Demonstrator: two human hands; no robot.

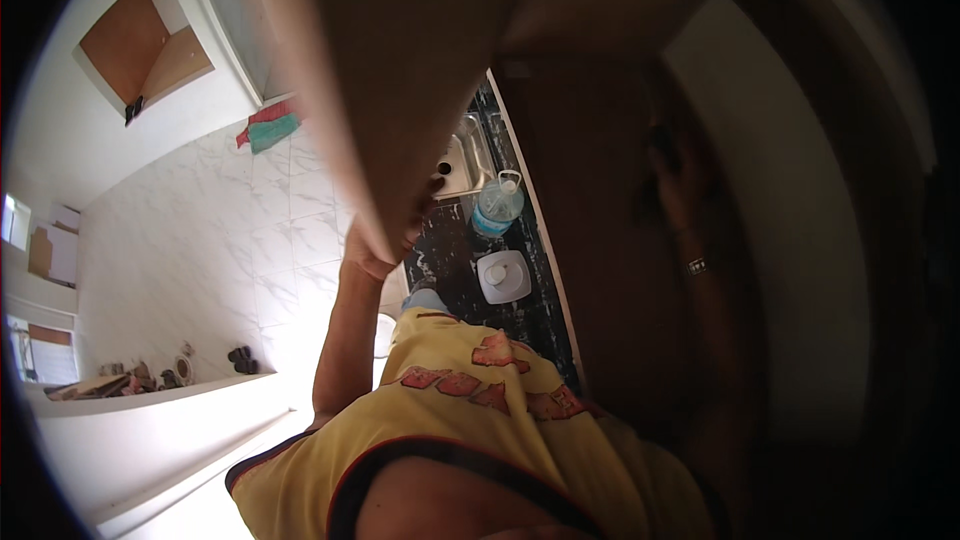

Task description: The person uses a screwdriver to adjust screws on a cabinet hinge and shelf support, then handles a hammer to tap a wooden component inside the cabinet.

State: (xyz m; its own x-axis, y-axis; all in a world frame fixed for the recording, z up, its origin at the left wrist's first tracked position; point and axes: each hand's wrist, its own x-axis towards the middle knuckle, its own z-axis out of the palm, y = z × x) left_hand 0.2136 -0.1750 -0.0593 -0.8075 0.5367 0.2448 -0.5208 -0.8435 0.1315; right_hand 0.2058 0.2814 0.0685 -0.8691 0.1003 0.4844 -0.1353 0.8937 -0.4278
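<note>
A large brown panel [400, 70], like a cabinet door, hangs close in front of me, its pale near edge blurred. My left hand [375, 245] grips the lower corner of that panel, fingers wrapped round to its far side. On the right, my right hand [682, 180] reaches into a dark brown cabinet-like recess [570, 160], a metal bracelet [697, 266] on its wrist. Something dark shows by its fingers, but shadow hides what it is and whether they hold it.
Below lies a black marbled counter [450, 240] with a steel sink [465, 165]. A clear handled bottle of blue liquid [497, 208] and a white square dish-like item [503, 277] stand on it. Red and green cloths [270, 130] lie at left; shoes [242, 360] are on the floor.
</note>
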